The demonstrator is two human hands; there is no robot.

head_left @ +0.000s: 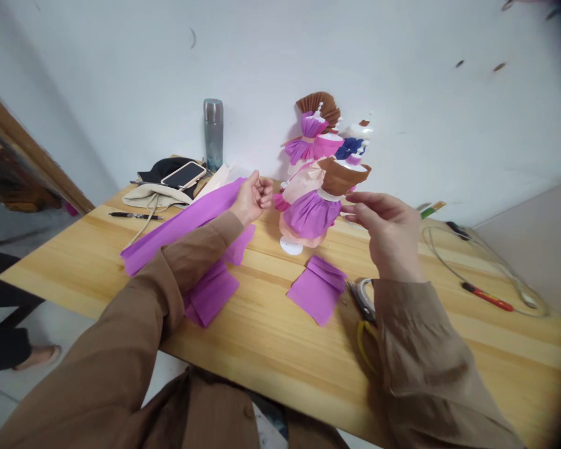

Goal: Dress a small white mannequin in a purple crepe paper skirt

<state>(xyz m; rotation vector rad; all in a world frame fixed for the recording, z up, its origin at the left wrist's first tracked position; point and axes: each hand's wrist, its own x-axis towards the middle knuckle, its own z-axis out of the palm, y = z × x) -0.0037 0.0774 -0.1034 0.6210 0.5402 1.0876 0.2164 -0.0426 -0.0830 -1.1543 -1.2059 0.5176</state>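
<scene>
A small paper dress (311, 215) with a brown bodice, a white waistband and a gathered purple skirt over pale pink stands upright on a round white base (291, 245). My right hand (393, 231) is at its right side, thumb and fingers pinched close to the waist; whatever lies between them is too small to name. To the left of the dress, apart from it, my left hand (254, 196) has its fingers curled in, their contents hidden. Beneath that wrist runs a long purple paper strip (182, 227). A folded purple piece (316, 290) lies in front of the dress.
Scissors (365, 305) lie partly under my right sleeve. Behind the dress stand other dressed figures (314, 128). A flask (214, 134), a phone (184, 174) on a cloth bag (156, 194), and a pen (135, 216) are left; a red-handled tool (489, 297) and cable are right.
</scene>
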